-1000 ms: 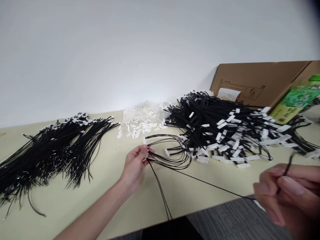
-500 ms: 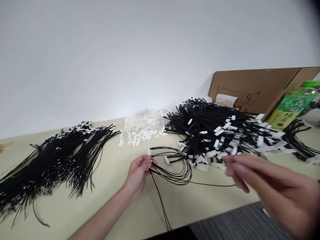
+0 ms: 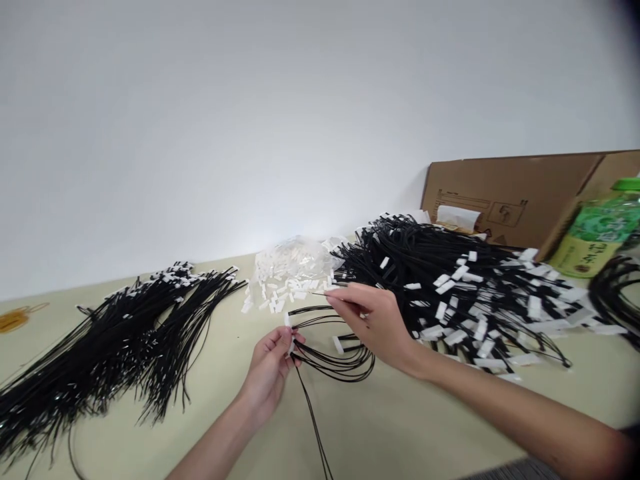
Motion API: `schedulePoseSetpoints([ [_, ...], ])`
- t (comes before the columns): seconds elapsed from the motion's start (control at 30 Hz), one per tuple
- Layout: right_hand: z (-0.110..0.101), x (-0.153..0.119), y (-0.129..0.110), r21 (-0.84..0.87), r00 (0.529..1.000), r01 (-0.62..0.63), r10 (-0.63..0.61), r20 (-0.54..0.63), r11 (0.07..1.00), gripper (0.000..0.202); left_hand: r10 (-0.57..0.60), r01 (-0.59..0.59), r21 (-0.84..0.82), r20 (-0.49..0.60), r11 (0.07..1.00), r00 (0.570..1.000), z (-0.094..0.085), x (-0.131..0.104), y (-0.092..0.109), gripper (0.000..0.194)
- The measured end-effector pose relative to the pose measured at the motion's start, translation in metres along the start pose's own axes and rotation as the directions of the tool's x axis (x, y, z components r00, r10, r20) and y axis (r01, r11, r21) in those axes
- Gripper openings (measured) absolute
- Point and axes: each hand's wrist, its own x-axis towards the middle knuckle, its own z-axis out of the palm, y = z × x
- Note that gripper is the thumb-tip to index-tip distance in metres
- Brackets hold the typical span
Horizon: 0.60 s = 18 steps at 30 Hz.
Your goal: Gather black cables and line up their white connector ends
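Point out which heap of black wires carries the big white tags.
The right heap, in front of the cardboard: broad white tags lie all over it. The left heap shows only tiny white tips at its far end.

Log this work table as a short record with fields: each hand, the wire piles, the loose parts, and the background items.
left hand: left hand pinches a few looped black wires near a white connector
right hand: right hand pinches one thin wire end by its fingertips
left pile: straight black wires
right pile: tangled wires with white connectors
loose parts: white connectors on a clear bag
background: cardboard box, green bottle
surface: beige table
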Motion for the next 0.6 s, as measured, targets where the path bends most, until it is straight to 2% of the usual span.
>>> schedulePoseSetpoints([
  [0.13, 0.003, -0.019, 0.011, -0.032, 0.994, 0.109, -0.108, 0.023, 0.994, 0.017, 0.02, -0.02, -0.004, 0.012, 1.0, 1.0, -0.001, 0.0, 0.006, 0.023],
  [0.37, 0.01, -0.041, 0.017, -0.139, 0.942, 0.33, -0.317, 0.106, 0.934, 0.016, -0.066, 0.064, 0.052, 0.05, 0.997, 0.997, 0.005, -0.004, 0.001, 0.022],
  [0.6, 0.011, -0.045, 0.019, -0.158, 0.954, 0.268, -0.239, 0.182, 0.95, 0.015, -0.079, 0.075, 0.072, 0.057, 0.995, 0.995, 0.006, -0.007, 0.001, 0.02],
])
